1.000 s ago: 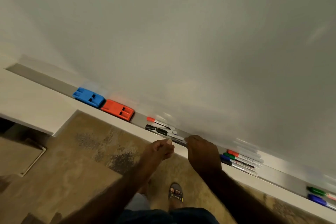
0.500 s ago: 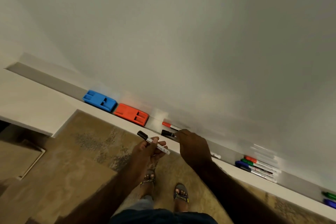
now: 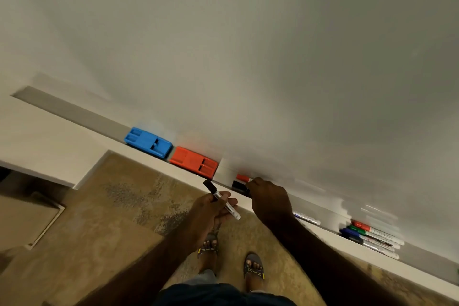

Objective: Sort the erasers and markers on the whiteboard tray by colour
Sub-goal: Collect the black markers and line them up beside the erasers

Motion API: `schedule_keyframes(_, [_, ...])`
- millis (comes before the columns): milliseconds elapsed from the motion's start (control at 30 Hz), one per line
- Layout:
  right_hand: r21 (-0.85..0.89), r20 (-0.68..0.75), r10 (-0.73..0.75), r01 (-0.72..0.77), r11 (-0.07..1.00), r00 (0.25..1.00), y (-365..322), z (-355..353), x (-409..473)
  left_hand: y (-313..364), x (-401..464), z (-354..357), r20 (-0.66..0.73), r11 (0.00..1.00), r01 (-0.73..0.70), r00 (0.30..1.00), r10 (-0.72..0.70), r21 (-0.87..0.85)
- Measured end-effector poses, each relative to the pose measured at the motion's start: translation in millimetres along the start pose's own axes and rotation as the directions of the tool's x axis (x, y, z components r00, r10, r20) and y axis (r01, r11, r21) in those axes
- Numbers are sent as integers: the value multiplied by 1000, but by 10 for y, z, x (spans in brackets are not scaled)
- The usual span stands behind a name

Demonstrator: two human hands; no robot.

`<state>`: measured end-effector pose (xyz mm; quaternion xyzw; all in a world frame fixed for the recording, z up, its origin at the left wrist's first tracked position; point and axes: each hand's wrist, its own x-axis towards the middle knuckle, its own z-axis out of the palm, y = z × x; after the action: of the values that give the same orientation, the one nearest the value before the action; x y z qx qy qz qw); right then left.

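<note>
A blue eraser (image 3: 148, 142) and a red eraser (image 3: 194, 162) lie side by side on the whiteboard tray (image 3: 74, 112). My left hand (image 3: 211, 211) holds a black-capped marker (image 3: 221, 199) off the tray, in front of its edge. My right hand (image 3: 269, 200) reaches into the tray over two markers, a red-capped marker (image 3: 243, 177) and a black-capped marker (image 3: 239, 186); its fingertips touch them, but whether it grips them is hidden. Further right lie a white marker (image 3: 306, 218) and a bundle of red, green, blue and black markers (image 3: 370, 237).
The whiteboard (image 3: 248, 57) rises behind the tray. A white ledge (image 3: 37, 141) runs in front of the tray on the left. Below is mottled brown floor (image 3: 111, 206) with my sandalled feet (image 3: 231, 258).
My left hand lifted a black marker off the tray and holds it in front of the edge. My right hand moved left along the tray to the red and black markers.
</note>
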<state>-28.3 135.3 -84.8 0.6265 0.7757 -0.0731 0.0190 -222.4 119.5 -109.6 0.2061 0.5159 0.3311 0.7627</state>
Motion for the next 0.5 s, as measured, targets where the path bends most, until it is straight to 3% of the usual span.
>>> schedule_keyframes(200, [213,-105,110,-86,973,988,-107,-63,-131,49,-11,47,51,1000,11,999,-11,-14])
schedule_keyframes(367, [391,-234,170,-67,918,957,-193,-113,-294,59,-90,190,171,999,-21,985,16,26])
schedule_keyframes(500, [408,-247,135,-23,913,960,-215,-87,-387,3,-132,292,218,998,18,976,-5,-61])
